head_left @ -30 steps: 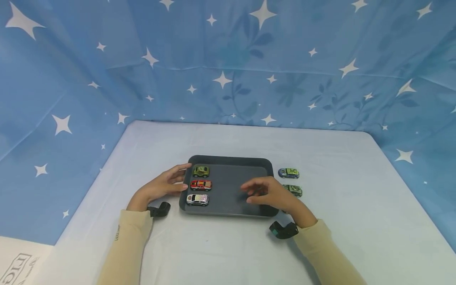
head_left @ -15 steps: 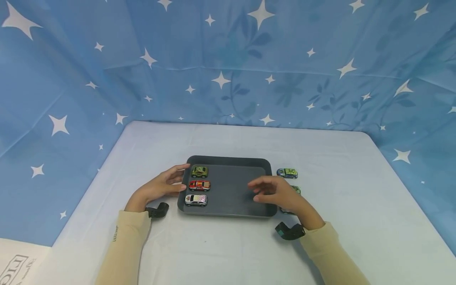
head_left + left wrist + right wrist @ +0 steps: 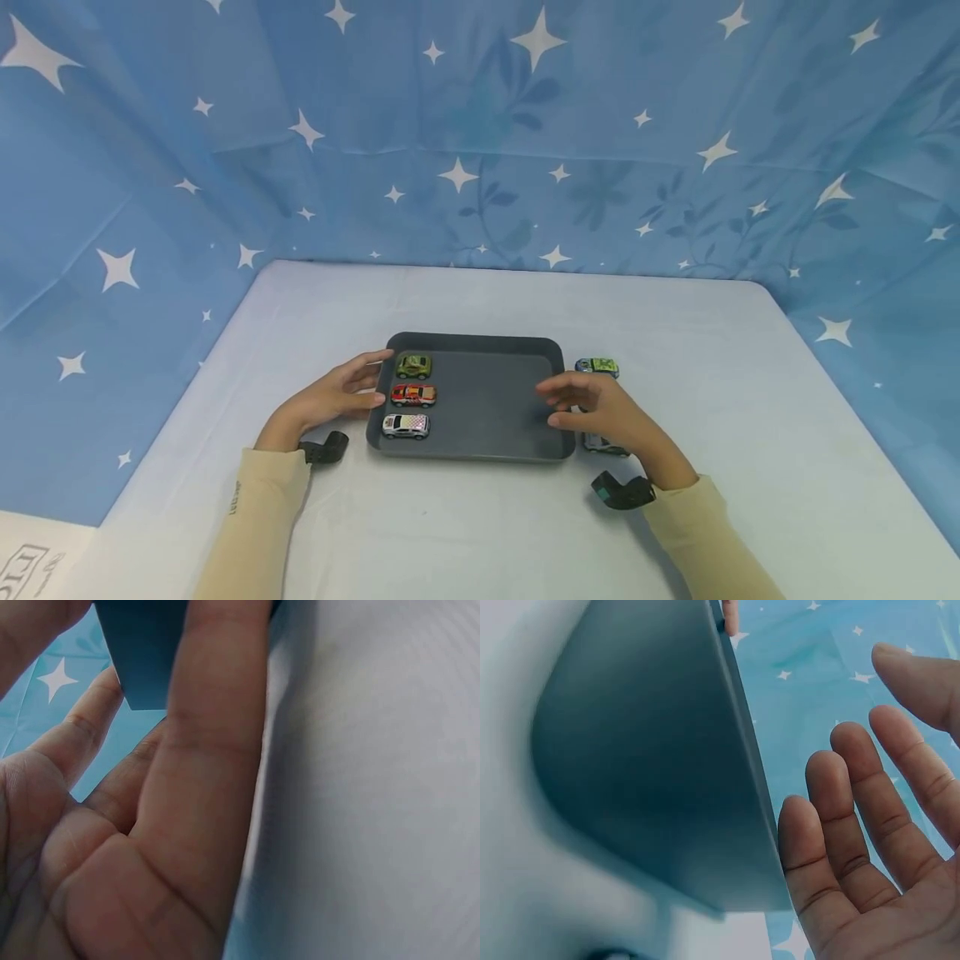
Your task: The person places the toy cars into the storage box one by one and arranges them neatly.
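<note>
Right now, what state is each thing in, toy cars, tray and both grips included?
Tray: right way up, three cars inside.
Green car: upright, in tray.
Red car: upright, in tray.
White car: upright, in tray.
Blue-and-green car: upright, outside tray.
Grayish car: outside tray, partly hidden.
Left grip: open, fingers at tray's left rim.
Right grip: open, fingers relaxed, holding nothing.

A blue, star-and-leaf-patterned cloth (image 3: 375,100) rises behind the white surface (image 3: 465,525) and shows beyond both sides. A pale lettered patch (image 3: 37,554) shows at lower left.
</note>
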Motion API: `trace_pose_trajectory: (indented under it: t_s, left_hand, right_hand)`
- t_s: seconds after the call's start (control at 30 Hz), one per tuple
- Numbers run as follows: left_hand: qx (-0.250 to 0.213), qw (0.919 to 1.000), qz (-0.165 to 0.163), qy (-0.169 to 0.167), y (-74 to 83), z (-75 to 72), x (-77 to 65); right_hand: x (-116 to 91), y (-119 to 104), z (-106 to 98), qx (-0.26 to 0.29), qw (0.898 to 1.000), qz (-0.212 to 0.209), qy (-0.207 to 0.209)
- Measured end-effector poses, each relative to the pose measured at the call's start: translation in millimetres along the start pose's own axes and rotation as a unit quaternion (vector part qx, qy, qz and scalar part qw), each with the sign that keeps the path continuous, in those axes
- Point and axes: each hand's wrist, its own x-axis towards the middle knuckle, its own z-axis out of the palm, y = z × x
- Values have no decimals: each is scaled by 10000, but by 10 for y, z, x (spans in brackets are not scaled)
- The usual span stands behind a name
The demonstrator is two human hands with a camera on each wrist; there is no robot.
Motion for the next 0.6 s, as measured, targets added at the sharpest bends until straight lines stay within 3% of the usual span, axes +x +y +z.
trace_pose_trajectory:
  t_s: [0.37, 0.6]
  left_hand:
    - [-127, 9999, 56, -53, -45, -23, -15]
    - [-101, 9999, 41, -33, -16, -1, -7]
  right_hand:
    - [-94, 12, -157, -114, 9996, -56, 258]
    - [-159, 10, -275, -371, 9979, 162, 506]
